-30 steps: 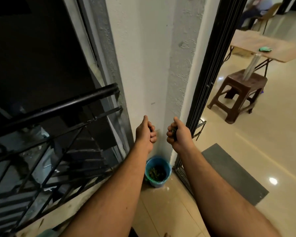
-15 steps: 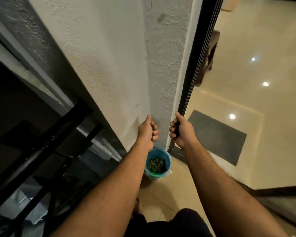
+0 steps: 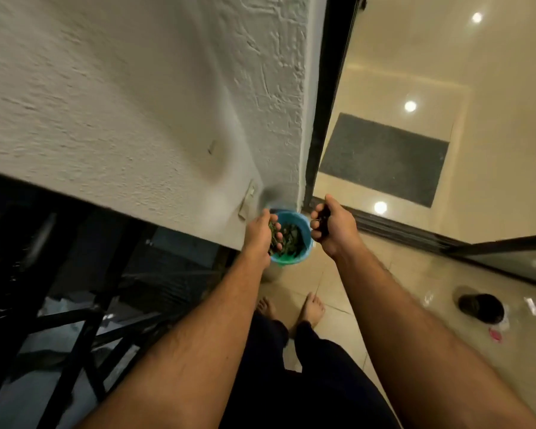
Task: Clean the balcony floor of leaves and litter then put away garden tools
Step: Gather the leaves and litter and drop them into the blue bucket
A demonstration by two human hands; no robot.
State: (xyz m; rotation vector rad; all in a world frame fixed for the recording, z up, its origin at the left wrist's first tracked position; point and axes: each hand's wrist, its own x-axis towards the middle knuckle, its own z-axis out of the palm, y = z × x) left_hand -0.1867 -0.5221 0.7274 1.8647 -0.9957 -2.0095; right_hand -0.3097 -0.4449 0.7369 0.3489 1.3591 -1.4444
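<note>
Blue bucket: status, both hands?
Left hand over blue bucket, loosely holding leaves. Right hand gripping dark litter, beside the rim. Bucket part full. Nothing in the way.

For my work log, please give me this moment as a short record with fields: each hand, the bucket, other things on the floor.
left hand: over the blue bucket, leaves at its curled fingers
right hand: just right of the bucket, gripping dark leaves
bucket: on the tiled floor at the wall corner, leaves inside
floor, right: dark pot, pink scrap
indoors: grey mat
</note>
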